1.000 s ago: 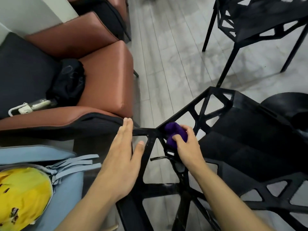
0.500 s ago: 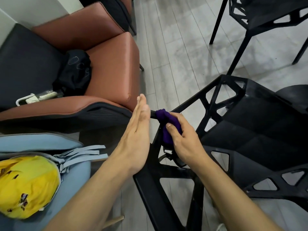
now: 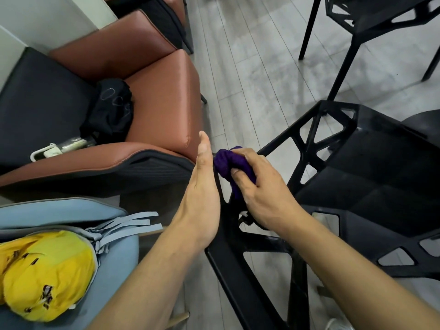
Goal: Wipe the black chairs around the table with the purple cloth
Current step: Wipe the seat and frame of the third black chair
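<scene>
A black chair (image 3: 371,177) with a cut-out geometric backrest stands right below me, its seat to the right. My right hand (image 3: 259,186) grips a bunched purple cloth (image 3: 222,164) and presses it on the top corner of the backrest frame. My left hand (image 3: 202,194) lies flat, fingers straight and together, against the outer side of the same frame, just left of the cloth. A second black chair (image 3: 371,17) stands at the top right.
A brown leather armchair (image 3: 152,96) with a black bag (image 3: 112,110) and a white-handled umbrella (image 3: 59,147) stands at the left. A light blue seat (image 3: 59,215) with a yellow cap (image 3: 45,275) is at the lower left. Grey plank floor (image 3: 250,67) lies between the chairs.
The right hand slid the cloth left along the backrest top to its corner. The left hand turned from palm-down on the frame to edge-on against its outer side. The view shifted.
</scene>
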